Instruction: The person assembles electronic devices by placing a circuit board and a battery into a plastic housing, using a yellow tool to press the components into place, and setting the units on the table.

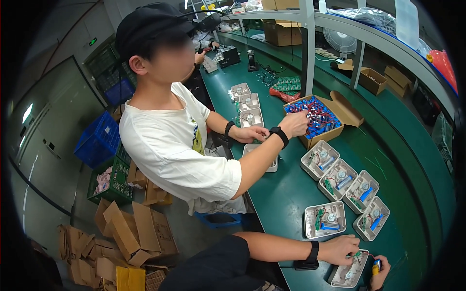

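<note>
My left hand (341, 250) reaches over a grey plastic housing (338, 279), its bent fingers closed at a small green circuit board (357, 253) at the far end. A round speaker (349, 274) lies inside that housing. To the right, my right hand (382, 271) is closed around a small blue-and-yellow cylinder (376, 266), exact kind unclear. A red wire runs between it and the board. Just beyond my left hand stands another housing (307, 227) with a board, a speaker and a blue battery (330, 226).
Several housings (319, 154) with batteries stand farther along the green bench (286, 194). A co-worker's hand (294, 123) is at a cardboard box of blue wired batteries (324, 121); their other hand (250, 133) is near a housing (273, 167). Cartons (141, 233) lie on the floor at left.
</note>
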Motion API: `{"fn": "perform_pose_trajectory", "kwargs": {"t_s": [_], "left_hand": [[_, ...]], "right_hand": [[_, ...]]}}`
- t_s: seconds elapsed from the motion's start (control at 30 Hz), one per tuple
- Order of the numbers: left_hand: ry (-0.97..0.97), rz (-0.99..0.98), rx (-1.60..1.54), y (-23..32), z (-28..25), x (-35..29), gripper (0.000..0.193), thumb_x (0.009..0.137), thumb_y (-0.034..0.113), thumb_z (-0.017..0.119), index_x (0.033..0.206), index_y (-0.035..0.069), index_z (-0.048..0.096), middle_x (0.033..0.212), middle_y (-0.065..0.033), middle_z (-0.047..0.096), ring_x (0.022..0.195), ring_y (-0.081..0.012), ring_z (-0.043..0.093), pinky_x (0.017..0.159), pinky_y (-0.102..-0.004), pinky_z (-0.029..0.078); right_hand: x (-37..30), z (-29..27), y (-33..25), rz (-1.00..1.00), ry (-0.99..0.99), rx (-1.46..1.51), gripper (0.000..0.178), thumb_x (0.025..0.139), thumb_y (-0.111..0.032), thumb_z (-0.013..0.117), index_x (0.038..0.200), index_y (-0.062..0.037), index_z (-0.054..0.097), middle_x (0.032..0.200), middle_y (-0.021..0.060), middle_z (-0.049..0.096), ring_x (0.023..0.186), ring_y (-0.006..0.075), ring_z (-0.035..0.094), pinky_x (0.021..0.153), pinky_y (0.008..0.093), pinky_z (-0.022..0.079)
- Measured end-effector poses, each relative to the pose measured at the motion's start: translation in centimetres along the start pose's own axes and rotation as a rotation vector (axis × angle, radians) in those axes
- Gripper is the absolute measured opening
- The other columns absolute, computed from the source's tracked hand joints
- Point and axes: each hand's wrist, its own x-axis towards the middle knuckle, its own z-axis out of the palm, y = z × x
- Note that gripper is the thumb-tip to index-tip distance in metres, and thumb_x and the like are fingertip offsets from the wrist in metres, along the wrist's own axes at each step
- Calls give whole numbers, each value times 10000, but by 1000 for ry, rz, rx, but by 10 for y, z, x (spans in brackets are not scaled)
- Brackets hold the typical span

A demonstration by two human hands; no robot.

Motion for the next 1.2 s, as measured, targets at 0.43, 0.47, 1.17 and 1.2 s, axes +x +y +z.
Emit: {"fn": "perform_pose_trajectory", "kwargs": {"t_s": [0.43,0.47,1.17,1.2], "left_hand": [[19,19,1,-4,-2,0,191,790,171,719,759,24,601,908,-119,520,873,-330,522,783,-435,480],[20,15,3,-2,-1,0,190,792,170,717,758,24,600,906,-119,519,871,-330,521,780,-437,480],[-6,49,114,16,-20,10,137,805,132,769,823,28,681,947,-121,645,907,-343,638,801,-450,530],[-9,53,114,16,-20,10,137,805,132,769,823,28,681,947,-121,645,907,-343,638,801,-450,530]], "right_hand": [[15,7,48,-209,88,82,281,967,-287,697,1029,-19,636,948,15,586,864,110,513,751,275,389],[16,5,54,-207,85,75,281,967,-287,697,1029,-19,636,948,15,586,864,110,513,751,275,389],[-45,5,-31,-331,173,-244,259,918,-100,764,1177,-90,749,1229,96,678,1147,284,628,983,377,523],[-52,8,-36,-330,178,-244,259,918,-100,764,1177,-90,749,1229,96,678,1147,284,628,983,377,523]]}}
